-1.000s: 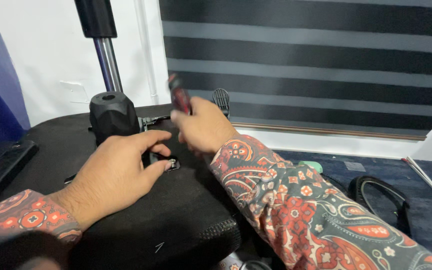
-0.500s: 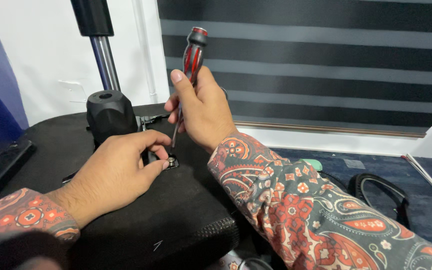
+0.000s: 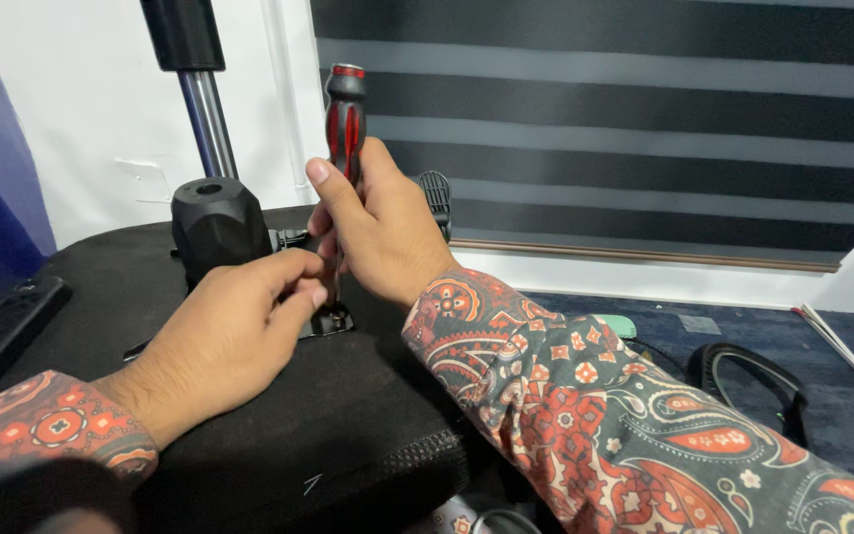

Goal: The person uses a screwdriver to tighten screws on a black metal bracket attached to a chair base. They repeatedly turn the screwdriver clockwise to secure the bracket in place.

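Black fabric covers the underside of one upturned chair seat point(image 3: 279, 435), on which the work is carried out. One black-and-chrome gas-lift column point(image 3: 200, 99) is seen rising from one black plastic mechanism housing point(image 3: 217, 225) at the far left of the seat. One black looped cable point(image 3: 753, 381) is seen on the dark blue floor at the right, well apart from the seat.

Compared with the view half a second ago, the red-and-black-handled screwdriver point(image 3: 345, 109) is held at much the same upright angle, and both hands are found in nearly the same places; one second ago the tool was blurred and tilted, lower down.

The long axis of the screwdriver is set near vertical, the red cap pointing up and the shaft pointing down toward one small black metal bracket point(image 3: 326, 320) on the seat. The tip is hidden behind the fingers.

Two hands are counted. The handle is gripped by the right hand point(image 3: 383, 232), fingers closed around its lower part. The left hand point(image 3: 229, 331) is rested on the seat, its thumb and forefinger pressed together at the shaft just above the bracket; what exactly is pinched cannot be told.
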